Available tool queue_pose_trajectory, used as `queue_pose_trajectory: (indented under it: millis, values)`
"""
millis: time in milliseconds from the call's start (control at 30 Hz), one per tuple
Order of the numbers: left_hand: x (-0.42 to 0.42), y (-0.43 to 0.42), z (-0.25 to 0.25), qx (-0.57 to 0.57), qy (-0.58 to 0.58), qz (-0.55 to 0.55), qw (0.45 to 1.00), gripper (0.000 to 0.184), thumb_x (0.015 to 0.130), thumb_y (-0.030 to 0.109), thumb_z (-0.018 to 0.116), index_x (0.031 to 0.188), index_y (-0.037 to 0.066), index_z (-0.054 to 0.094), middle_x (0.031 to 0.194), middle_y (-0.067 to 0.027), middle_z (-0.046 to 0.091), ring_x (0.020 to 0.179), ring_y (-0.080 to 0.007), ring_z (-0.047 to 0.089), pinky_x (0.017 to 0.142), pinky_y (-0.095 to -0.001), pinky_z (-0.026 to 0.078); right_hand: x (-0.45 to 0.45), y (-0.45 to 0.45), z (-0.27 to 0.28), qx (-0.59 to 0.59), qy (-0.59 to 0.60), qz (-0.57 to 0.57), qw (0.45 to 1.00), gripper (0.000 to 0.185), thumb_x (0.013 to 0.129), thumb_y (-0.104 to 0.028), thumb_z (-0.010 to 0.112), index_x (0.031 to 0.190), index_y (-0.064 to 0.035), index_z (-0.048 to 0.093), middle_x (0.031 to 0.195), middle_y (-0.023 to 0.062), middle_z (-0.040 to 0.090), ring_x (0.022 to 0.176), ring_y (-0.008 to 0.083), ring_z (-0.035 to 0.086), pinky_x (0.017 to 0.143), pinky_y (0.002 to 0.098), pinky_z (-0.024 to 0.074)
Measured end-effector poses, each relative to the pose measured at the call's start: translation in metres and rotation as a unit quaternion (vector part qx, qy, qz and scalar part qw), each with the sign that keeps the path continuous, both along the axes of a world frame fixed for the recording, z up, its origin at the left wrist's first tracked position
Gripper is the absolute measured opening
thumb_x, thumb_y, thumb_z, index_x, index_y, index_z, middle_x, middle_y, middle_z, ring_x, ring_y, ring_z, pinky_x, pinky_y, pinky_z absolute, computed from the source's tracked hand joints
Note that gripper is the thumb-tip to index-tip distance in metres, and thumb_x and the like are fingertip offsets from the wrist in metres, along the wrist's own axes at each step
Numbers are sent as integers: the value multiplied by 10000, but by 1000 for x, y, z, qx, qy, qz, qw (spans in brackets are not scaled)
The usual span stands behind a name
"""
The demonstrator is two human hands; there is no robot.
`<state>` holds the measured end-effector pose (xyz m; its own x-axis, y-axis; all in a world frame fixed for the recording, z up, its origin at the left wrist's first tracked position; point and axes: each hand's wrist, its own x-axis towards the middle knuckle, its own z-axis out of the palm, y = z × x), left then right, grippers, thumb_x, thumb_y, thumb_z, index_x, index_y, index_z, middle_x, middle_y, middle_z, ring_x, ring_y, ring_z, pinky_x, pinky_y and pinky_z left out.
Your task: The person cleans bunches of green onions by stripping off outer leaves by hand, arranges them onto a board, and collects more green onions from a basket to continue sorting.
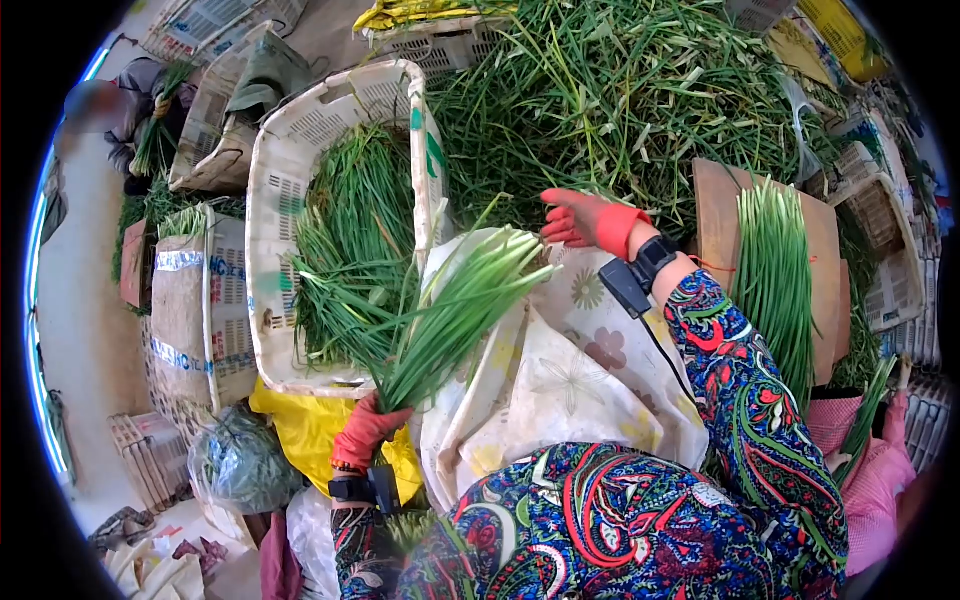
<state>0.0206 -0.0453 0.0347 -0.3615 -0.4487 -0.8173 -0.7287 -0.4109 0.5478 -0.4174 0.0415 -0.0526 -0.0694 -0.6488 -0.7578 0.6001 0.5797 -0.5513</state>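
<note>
My left hand (372,432), in a red rubber glove, is closed round the leafy part of a bunch of garlic chives (455,315). The bunch slants over my lap, its pale stem ends pointing up and to the right. Just beyond those ends is my right hand (590,220), also red-gloved, with its fingers stretched apart and nothing in them. Left of the bunch stands a white plastic crate (258,230) with more chives (365,190) inside. A flowered white cloth (585,375) covers my lap.
A large heap of loose chives (610,90) lies ahead. To the right, trimmed chives (775,270) rest on a brown board (718,215). A yellow bag (310,430) and a clear bag of greens (243,460) are at lower left. Other people sit at both sides.
</note>
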Motion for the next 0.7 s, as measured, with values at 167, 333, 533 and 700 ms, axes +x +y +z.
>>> queue_pose_trajectory:
  millis: [167, 333, 533, 700]
  values:
    - [-1, -10, 2, 0, -12, -35, 999, 284, 695, 161, 739, 925, 64, 606, 677, 26, 574, 510, -58, 479, 436, -196, 367, 26, -45, -30, -49, -66, 31, 996, 634, 796, -418, 588, 1175, 60, 415, 974, 127, 552, 863, 216, 571, 757, 317, 462]
    - [-3, -17, 3, -4, -24, -45, 999, 247, 698, 159, 734, 892, 72, 607, 646, 34, 563, 487, -48, 461, 429, -199, 351, 25, -87, -30, -112, -280, 50, 952, 305, 871, -246, 524, 1097, -43, 538, 730, 14, 566, 584, 53, 516, 466, 170, 433]
    - [-3, -11, -2, 18, -14, -14, 1000, 226, 698, 146, 730, 868, 74, 599, 619, 34, 545, 467, -54, 452, 417, -205, 339, -36, -76, 25, -300, -112, -169, 932, 251, 860, -168, 516, 1054, -12, 549, 787, 67, 601, 581, 58, 528, 477, 134, 436]
    - [2, -3, -7, -1, -9, 1, 1000, 250, 702, 131, 722, 908, 60, 599, 633, 34, 544, 473, -57, 443, 425, -206, 341, -94, -35, 65, -110, 32, -365, 924, 477, 861, -281, 541, 1218, 10, 417, 1108, 129, 558, 944, 262, 580, 814, 311, 488]
